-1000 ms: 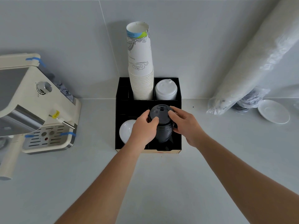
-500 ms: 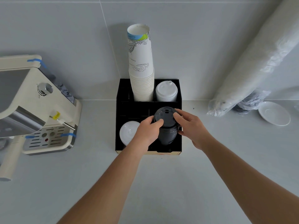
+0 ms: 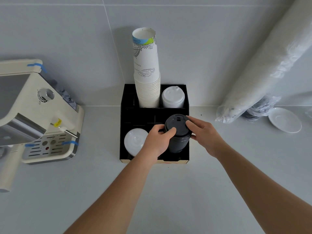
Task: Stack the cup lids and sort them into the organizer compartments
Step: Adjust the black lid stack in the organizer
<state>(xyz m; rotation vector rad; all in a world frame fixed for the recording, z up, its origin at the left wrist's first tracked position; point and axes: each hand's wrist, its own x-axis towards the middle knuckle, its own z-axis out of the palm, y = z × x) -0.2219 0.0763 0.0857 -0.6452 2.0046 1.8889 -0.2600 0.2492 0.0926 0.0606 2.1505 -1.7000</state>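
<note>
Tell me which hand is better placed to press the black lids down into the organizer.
Probably the right hand: its fingers lie atop the black lids, while the left hand grips the stack's side, steadying it in the organizer.

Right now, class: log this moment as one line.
both hands grip black lid stack | lowering into organizer front-right compartment | not released

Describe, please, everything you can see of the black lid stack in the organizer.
The black lid stack is a column of nested dark plastic-looking lids; the top lid is domed, with a small sip slot and raised marks. It stands about upright in the front right compartment of the black organizer, rising above its walls. The left hand grips its left side, and the right hand holds its right, fingertips on the top rim.
</note>
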